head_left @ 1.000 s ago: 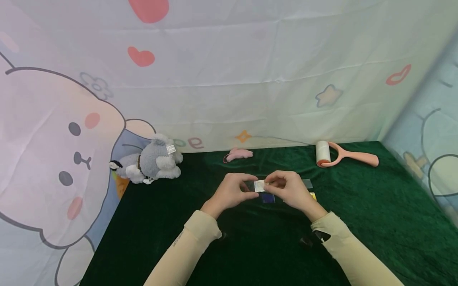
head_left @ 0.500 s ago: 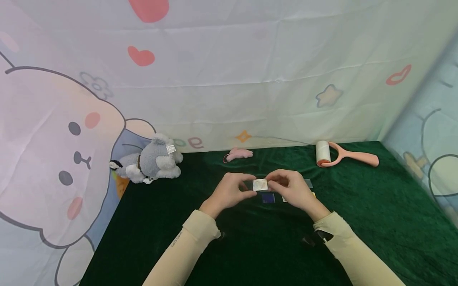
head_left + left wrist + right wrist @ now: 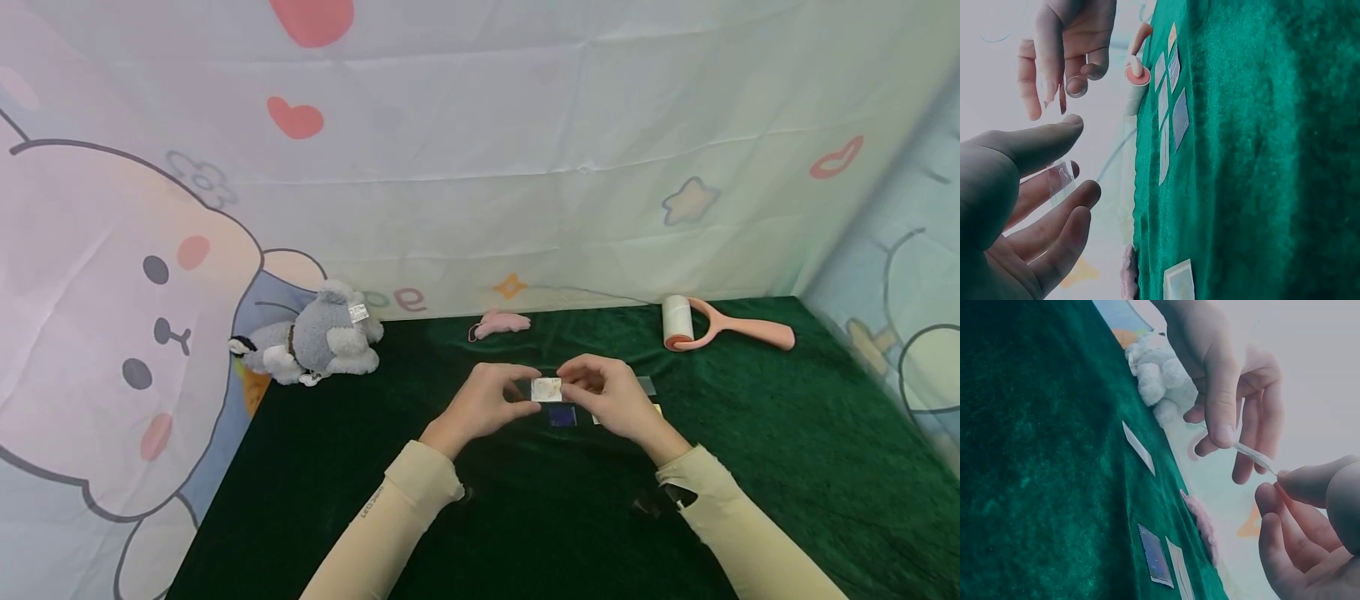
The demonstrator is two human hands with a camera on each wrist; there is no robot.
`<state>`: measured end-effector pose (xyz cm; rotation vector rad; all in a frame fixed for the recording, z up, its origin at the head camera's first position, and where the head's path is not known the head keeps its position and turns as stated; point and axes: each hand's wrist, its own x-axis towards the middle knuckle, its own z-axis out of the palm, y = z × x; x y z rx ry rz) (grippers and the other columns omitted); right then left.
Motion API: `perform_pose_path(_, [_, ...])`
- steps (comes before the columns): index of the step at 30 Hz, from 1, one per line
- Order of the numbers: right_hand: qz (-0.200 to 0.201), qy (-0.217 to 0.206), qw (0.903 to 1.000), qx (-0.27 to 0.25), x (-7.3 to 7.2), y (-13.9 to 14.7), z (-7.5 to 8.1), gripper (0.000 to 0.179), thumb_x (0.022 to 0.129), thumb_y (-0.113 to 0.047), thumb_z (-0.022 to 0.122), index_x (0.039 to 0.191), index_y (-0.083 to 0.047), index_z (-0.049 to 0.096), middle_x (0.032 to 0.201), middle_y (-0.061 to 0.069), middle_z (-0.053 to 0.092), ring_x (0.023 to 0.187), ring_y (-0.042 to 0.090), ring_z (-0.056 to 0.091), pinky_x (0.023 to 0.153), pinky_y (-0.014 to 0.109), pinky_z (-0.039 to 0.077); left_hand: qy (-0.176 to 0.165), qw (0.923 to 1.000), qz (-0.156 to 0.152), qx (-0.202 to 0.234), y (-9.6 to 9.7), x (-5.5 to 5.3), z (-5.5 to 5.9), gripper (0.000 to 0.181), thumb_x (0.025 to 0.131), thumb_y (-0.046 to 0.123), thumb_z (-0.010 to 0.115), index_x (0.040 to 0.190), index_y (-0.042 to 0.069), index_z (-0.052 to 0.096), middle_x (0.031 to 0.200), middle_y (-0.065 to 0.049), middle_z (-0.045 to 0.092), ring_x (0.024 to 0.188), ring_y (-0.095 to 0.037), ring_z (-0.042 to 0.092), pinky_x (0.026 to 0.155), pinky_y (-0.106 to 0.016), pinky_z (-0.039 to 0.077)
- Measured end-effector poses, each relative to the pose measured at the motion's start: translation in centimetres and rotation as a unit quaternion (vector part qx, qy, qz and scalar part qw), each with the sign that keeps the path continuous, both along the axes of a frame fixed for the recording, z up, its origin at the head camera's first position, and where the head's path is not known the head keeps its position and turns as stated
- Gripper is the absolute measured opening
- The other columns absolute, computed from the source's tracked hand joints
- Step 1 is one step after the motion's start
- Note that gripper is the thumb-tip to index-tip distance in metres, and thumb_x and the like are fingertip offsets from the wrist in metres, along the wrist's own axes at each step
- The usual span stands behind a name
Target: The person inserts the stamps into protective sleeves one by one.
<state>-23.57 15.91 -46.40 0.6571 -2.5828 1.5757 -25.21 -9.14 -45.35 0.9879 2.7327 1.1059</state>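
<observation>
Small pale square [image 3: 546, 389], between the two hands [image 3: 486, 404] [image 3: 611, 398], both pinching it at opposite edges

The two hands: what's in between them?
A small pale flat piece is between the left hand and the right hand; it shows in the head and right wrist views.

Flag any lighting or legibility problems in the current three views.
Head view: green cloth darkens toward the bottom, markings on the small pale square too fine to read; left wrist view: backdrop washed out near white, left hand shaded; right wrist view: upper right pale and hazy, green cloth dark at left.
</observation>
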Motion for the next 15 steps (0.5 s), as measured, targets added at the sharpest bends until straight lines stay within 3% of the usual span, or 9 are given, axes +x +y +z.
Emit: perform_pose_path(15, [0.008,0.004,1.0000,-0.004,-0.04,-0.24,0.02,0.022,0.099,-0.010,0.075,0.120,-0.008,0.071,0.106,0.006,0.074,0.088,0.020,0.070,0.076,0.027,0.058,0.015,0.9997,-0.020,0.002,0.66,0.22,0.16,0.043,0.092,0.017,0.084,0.133,0.010,0.071,0.131,-0.005,0.073,0.095,-0.012,0.072,0.083,-0.032,0.061])
